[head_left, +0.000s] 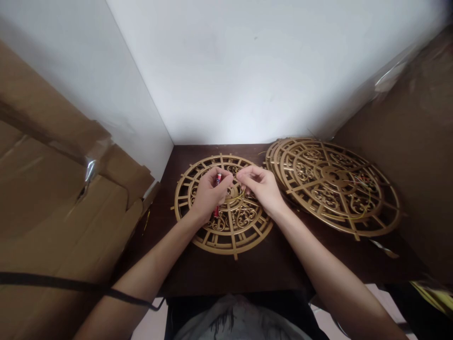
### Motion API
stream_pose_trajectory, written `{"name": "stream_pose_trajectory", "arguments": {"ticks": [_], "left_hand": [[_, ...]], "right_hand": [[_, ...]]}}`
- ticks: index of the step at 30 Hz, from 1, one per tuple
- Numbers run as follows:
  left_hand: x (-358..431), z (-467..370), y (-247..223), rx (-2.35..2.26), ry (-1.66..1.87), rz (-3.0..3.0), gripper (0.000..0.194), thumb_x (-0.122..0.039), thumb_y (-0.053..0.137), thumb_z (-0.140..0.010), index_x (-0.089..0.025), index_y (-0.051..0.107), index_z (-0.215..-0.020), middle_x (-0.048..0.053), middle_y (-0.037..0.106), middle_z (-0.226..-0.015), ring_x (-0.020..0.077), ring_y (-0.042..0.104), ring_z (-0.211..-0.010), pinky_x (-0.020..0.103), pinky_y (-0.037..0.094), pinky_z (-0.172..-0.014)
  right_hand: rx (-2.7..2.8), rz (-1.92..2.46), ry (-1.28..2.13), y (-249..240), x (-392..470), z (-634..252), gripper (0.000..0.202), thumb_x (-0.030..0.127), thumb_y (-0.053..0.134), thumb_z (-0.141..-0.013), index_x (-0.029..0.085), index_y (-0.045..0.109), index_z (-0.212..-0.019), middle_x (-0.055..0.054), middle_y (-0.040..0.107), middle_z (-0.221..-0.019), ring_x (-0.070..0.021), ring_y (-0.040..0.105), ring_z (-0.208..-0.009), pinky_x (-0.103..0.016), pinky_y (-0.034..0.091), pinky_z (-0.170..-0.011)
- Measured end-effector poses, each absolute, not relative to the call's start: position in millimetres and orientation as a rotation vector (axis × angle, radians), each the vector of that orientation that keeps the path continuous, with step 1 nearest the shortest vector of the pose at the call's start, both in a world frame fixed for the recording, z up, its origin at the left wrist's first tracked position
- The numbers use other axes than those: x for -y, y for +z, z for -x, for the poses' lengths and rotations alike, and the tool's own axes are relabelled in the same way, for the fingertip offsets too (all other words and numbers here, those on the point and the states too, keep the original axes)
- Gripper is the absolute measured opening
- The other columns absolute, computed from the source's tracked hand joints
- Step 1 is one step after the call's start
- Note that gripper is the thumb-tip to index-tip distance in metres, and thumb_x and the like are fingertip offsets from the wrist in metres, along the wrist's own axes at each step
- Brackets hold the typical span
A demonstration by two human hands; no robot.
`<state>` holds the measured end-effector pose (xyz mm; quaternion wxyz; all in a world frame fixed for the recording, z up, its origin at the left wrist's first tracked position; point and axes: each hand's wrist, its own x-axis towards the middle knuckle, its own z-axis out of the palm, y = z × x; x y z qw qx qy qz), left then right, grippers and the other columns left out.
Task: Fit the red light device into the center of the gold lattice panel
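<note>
A round gold openwork frame (233,241) with scroll patterns lies flat on the dark table, beneath both hands. My left hand (208,191) is closed over its left half, with a slim red stick-like tool (216,211) held across the palm. Thumb and forefinger of that hand are pinched together near the frame's middle. Facing it, my right hand (260,186) is also closed in a pinch, the fingertips almost meeting the left ones. A thin yellow wire (235,196) curves over the frame's centre up to the right fingers. Exactly what the fingertips grip is hidden.
Similar gold frames (339,222) are stacked at the right, with a yellow wire on top. A small pale tool (384,248) lies in front of them. Cardboard (53,189) stands at the left, and a white wall (247,71) rises behind the table (244,278).
</note>
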<state>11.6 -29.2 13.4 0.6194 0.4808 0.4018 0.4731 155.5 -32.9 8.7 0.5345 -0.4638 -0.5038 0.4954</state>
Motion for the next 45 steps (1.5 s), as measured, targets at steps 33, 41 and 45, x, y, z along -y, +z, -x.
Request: {"name": "stream_pose_trajectory", "arguments": {"ticks": [33, 41, 45], "left_hand": [[29.9, -10.6, 16.8, -0.808, 1.094, -0.968, 0.017, -0.022, 0.064, -0.077, -0.016, 0.049, -0.079, -0.004, 0.053, -0.064, -0.0005, 0.029, -0.039, 0.012, 0.018, -0.034], [30.6, -11.5, 17.7, -0.814, 1.088, -0.969, 0.017, -0.023, 0.064, -0.077, -0.016, 0.050, -0.079, -0.004, 0.053, -0.064, -0.0006, 0.028, -0.039, 0.012, 0.019, -0.034], [29.8, -10.7, 16.1, -0.799, 1.094, -0.968, 0.016, -0.024, 0.064, -0.078, -0.016, 0.050, -0.080, -0.004, 0.052, -0.064, -0.0006, 0.029, -0.040, 0.012, 0.019, -0.035]], "right_hand": [[1.127, 1.078, 1.243, 5.9, 31.5, -154.5, 0.021, 0.034, 0.073, -0.067, 0.015, 0.068, -0.073, 0.003, 0.057, -0.056, -0.0069, 0.044, -0.047, -0.022, 0.034, -0.045], [1.100, 1.032, 1.243, 5.7, 30.9, -155.0, 0.017, 0.031, 0.073, -0.069, 0.016, 0.067, -0.071, 0.003, 0.057, -0.056, -0.0072, 0.047, -0.050, -0.020, 0.036, -0.046], [1.063, 1.028, 1.256, 6.1, 31.4, -156.0, 0.016, 0.030, 0.073, -0.068, 0.016, 0.068, -0.071, 0.003, 0.058, -0.057, -0.0071, 0.048, -0.050, -0.019, 0.036, -0.046]]}}
